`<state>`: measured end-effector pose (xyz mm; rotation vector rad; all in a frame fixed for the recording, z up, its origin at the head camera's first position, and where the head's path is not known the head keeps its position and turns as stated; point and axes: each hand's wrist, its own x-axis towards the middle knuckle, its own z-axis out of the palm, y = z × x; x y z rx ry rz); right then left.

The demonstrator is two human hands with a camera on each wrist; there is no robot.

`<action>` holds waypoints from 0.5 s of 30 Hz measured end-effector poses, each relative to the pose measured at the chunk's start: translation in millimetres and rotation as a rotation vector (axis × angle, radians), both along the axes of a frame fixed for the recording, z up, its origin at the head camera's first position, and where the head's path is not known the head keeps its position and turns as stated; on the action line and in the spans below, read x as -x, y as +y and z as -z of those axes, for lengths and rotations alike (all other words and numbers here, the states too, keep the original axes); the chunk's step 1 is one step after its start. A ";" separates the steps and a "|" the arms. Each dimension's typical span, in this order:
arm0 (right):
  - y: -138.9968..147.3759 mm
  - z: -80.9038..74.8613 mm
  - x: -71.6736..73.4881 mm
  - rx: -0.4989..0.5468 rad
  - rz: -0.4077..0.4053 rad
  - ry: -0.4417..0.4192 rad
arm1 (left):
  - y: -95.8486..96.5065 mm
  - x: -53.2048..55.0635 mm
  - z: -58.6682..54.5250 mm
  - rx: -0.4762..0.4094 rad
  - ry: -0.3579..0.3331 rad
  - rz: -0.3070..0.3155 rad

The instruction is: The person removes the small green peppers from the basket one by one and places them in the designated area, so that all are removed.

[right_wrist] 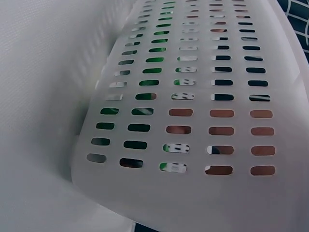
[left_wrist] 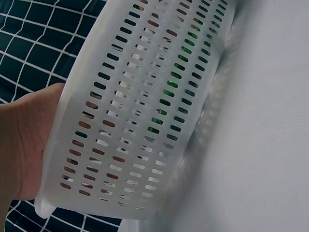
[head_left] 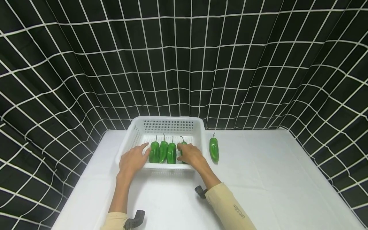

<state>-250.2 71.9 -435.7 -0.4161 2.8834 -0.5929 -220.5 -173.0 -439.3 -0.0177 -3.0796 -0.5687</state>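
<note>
In the head view a white slotted plastic basket holds several long green peppers. Three of them, among them the middle green pepper, lie side by side with stems pointing away. My right hand reaches over the near rim and grips the rightmost green pepper, covering its middle. At the basket's left, my left hand has its fingers spread, the thumb beside the leftmost pepper; contact is hard to tell. Both wrist views mostly show the basket wall, with green and skin visible through its slots.
Outside the basket, to its right, another green pepper lies on the white-covered table. A black curtain with a white grid encloses the back and sides. Dark wrist camera mounts sit at the sleeves.
</note>
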 end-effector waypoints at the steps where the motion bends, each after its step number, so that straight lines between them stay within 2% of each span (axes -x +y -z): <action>1: 0.5 0.1 0.4 -0.003 0.002 0.003 | 0.5 0.2 -0.1 0.002 -0.006 0.002; 5: 2.2 -0.1 1.6 -0.005 0.003 0.011 | 2.6 1.6 -2.2 0.010 -0.033 0.012; 10: 3.3 -1.6 2.3 0.052 0.003 0.038 | 3.4 2.6 -7.3 0.015 -0.087 0.018; 15: 6.7 -3.5 0.5 0.163 0.010 0.151 | 1.3 3.4 -8.0 0.023 -0.160 0.050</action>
